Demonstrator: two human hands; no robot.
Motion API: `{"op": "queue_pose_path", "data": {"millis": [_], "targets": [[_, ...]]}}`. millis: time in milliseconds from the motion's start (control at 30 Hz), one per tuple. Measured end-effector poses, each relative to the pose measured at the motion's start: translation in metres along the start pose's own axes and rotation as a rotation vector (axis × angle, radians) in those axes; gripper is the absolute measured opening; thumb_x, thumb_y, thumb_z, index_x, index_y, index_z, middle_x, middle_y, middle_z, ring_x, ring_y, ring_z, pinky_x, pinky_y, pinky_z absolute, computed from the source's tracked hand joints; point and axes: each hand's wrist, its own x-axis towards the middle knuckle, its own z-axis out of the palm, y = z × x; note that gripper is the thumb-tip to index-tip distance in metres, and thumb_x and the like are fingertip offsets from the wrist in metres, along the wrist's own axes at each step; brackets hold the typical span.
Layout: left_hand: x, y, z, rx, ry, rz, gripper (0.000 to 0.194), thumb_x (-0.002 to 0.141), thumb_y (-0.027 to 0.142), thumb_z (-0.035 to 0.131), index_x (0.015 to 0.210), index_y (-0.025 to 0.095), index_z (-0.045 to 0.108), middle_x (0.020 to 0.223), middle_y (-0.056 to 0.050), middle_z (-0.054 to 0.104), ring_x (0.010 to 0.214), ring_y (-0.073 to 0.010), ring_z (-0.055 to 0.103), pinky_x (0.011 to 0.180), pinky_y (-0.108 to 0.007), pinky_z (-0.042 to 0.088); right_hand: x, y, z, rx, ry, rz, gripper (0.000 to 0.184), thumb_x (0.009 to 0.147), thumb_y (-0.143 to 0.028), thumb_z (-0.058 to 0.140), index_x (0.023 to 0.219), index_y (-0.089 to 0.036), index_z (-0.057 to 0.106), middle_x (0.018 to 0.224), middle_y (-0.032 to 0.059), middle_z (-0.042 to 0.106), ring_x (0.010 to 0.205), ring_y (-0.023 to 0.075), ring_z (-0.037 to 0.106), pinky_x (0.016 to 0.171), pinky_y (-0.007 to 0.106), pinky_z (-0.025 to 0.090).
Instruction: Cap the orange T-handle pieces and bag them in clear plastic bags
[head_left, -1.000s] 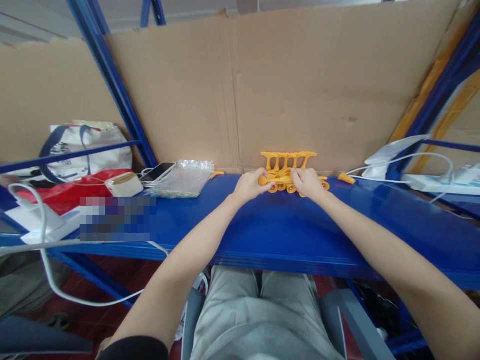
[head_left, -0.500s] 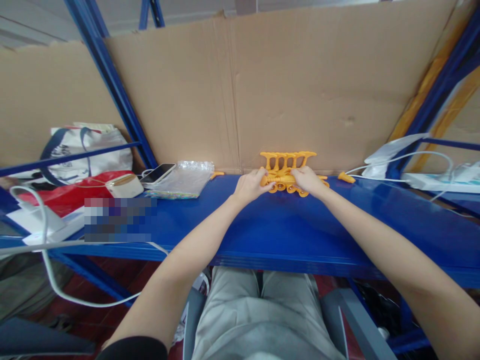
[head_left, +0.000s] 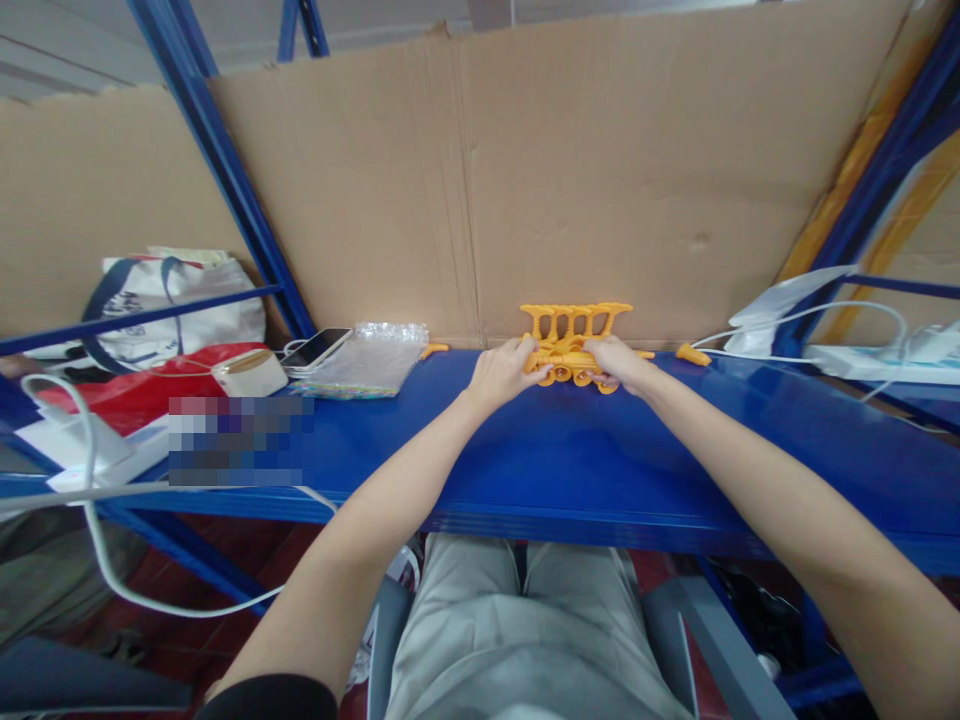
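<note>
The orange plastic item [head_left: 564,358] is at the far edge of the worktop [head_left: 600,460], right of that edge's midpoint. Its upright, rung-like portion stands in front of the cardboard panel [head_left: 600,180]; round, ring-like ends face the near edge. Whether it is one piece or several set together cannot be determined.

The left hand [head_left: 504,370] grips the item's left end, thumb toward the near side. The right hand [head_left: 621,365] grips it toward the right end, fingers curled beneath; a short orange tip projects past that hand. The two hands are apart, with the item's middle exposed between them.

A small orange cone [head_left: 693,354] lies by the far edge, to the right of the right hand, beside a white cable. Another orange piece [head_left: 436,350] lies at the far edge left of the left hand, partly hidden by a clear plastic packet [head_left: 367,365]. A phone [head_left: 319,347] is just left of the packet.

Toward the worktop's left end are a red bag [head_left: 142,385], a pale case [head_left: 250,372] and a white power strip [head_left: 142,450]. A blurred patch near there is unreadable.
</note>
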Motion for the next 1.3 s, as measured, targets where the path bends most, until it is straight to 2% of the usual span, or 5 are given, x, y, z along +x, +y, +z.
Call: {"op": "queue_pose_path", "data": {"millis": [400,733,900,1167,1300], "targets": [[0.001,0.002,0.000,0.043,-0.009,-0.003,0.035,0.085,0.049,0.064,0.103,0.020,0.063,0.096,-0.010,0.072,0.081,-0.0215,0.069,0.063,-0.026,0.048,0.011,0.011,-0.004,0.022,-0.209,0.077,0.042,0.092,-0.035,0.040,0.052,-0.021,0.042,0.034,-0.0033,0.033,0.028,0.0056,0.015,0.032,0.022,0.008],[0.000,-0.019,0.006,-0.050,-0.082,-0.052,0.031,0.087,0.040,0.063,0.113,0.022,0.061,0.107,-0.008,0.070,0.096,-0.0219,0.068,0.075,-0.028,0.051,0.011,0.010,-0.007,0.246,-0.392,0.114,0.034,0.098,-0.039,0.043,0.072,-0.020,0.055,0.050,-0.0010,0.055,0.036,0.0081,0.033,0.037,0.020,0.023],[-0.001,-0.044,0.009,-0.176,-0.052,-0.016,0.049,0.091,0.034,0.055,0.138,0.024,0.047,0.119,-0.008,0.064,0.110,-0.0219,0.063,0.090,-0.033,0.051,0.012,0.010,-0.009,0.401,-0.314,0.173,0.023,0.096,-0.026,0.049,0.075,-0.019,0.055,0.053,-0.0011,0.057,0.038,0.0081,0.040,0.038,0.019,0.030],[-0.019,-0.092,0.006,0.179,-0.259,-0.805,0.052,0.089,0.033,0.051,0.137,0.014,0.049,0.146,-0.020,0.047,0.136,-0.0344,0.043,0.108,-0.049,0.038,0.015,0.009,-0.014,0.583,-0.025,0.075,0.017,0.093,-0.026,0.061,0.080,-0.019,0.051,0.060,-0.0009,0.062,0.042,0.0079,0.052,0.040,0.017,0.042],[-0.026,-0.108,0.012,0.205,-0.347,-0.957,0.064,0.088,0.037,0.049,0.142,0.006,0.042,0.151,-0.024,0.040,0.142,-0.0345,0.036,0.115,-0.049,0.031,0.020,0.013,-0.016,0.633,0.112,-0.037,0.018,0.087,-0.025,0.068,0.082,-0.020,0.051,0.065,-0.0027,0.064,0.048,0.0081,0.056,0.043,0.017,0.045]]}}
